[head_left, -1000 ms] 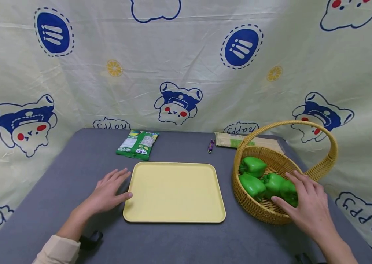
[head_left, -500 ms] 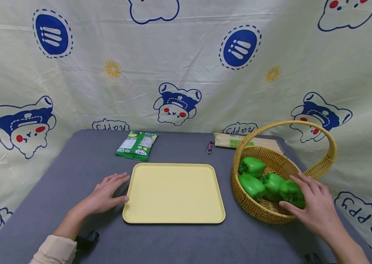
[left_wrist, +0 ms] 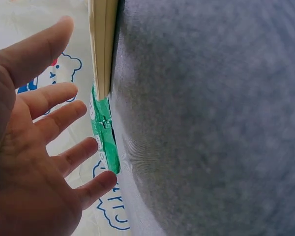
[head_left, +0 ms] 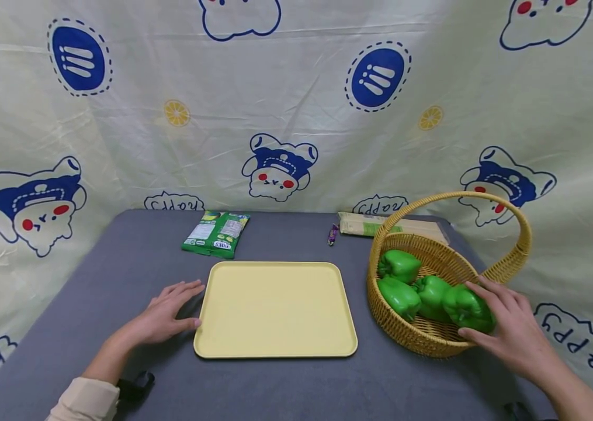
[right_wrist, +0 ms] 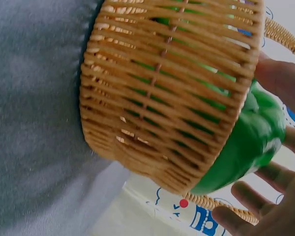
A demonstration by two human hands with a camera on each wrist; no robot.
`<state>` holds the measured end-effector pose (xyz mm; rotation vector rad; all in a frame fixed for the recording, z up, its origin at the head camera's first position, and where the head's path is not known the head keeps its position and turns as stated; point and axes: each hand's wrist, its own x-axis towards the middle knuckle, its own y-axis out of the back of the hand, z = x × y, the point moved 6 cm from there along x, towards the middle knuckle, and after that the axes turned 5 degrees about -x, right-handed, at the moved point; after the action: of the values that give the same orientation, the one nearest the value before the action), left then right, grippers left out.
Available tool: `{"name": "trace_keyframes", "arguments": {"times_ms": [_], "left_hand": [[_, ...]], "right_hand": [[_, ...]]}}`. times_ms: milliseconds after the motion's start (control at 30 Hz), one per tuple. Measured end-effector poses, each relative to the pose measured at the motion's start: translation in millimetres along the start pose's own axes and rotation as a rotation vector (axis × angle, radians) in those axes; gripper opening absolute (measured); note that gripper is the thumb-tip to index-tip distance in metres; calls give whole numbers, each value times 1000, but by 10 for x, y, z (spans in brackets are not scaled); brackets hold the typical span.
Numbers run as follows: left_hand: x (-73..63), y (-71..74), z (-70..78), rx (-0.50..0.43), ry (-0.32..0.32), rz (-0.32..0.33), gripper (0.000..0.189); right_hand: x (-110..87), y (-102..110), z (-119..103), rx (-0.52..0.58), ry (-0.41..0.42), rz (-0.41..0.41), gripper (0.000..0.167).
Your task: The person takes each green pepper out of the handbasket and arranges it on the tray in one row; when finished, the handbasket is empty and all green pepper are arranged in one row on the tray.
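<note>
A brown wicker basket (head_left: 422,345) with a tall handle holds several green bell peppers (head_left: 400,298). My right hand (head_left: 509,324) is at the basket's right rim, fingers spread around the outer side of the rightmost bell pepper (head_left: 467,307). In the right wrist view that bell pepper (right_wrist: 250,140) bulges above the rim beside the fingers; whether they touch it I cannot tell. My left hand (head_left: 162,313) lies spread by the left edge of a pale yellow tray (head_left: 275,310), its thumb close to the edge. The left wrist view shows its fingers apart, holding nothing.
Behind the tray lies a green snack packet (head_left: 216,235). A small purple wrapped item (head_left: 333,235) and a long beige package (head_left: 359,225) lie at the back right, the package partly behind the basket. A printed curtain (head_left: 170,158) hangs behind the grey table (head_left: 275,389).
My right hand has drawn back to the right, so more of the rightmost bell pepper shows. The left hand has shifted slightly left and down. The whole view has drifted a little.
</note>
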<state>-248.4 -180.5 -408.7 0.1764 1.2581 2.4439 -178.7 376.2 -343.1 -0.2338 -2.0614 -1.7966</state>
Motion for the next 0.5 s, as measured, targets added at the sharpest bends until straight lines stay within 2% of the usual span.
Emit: {"name": "trace_keyframes", "arguments": {"times_ms": [367,500], "left_hand": [[22,-16,-55,-16,16,-31,74],[24,-14,-59,-20,13,-36,74]], "right_hand": [[15,-4,64,8,10,-104,92],[25,-4,83,10,21,-115,94]]}}
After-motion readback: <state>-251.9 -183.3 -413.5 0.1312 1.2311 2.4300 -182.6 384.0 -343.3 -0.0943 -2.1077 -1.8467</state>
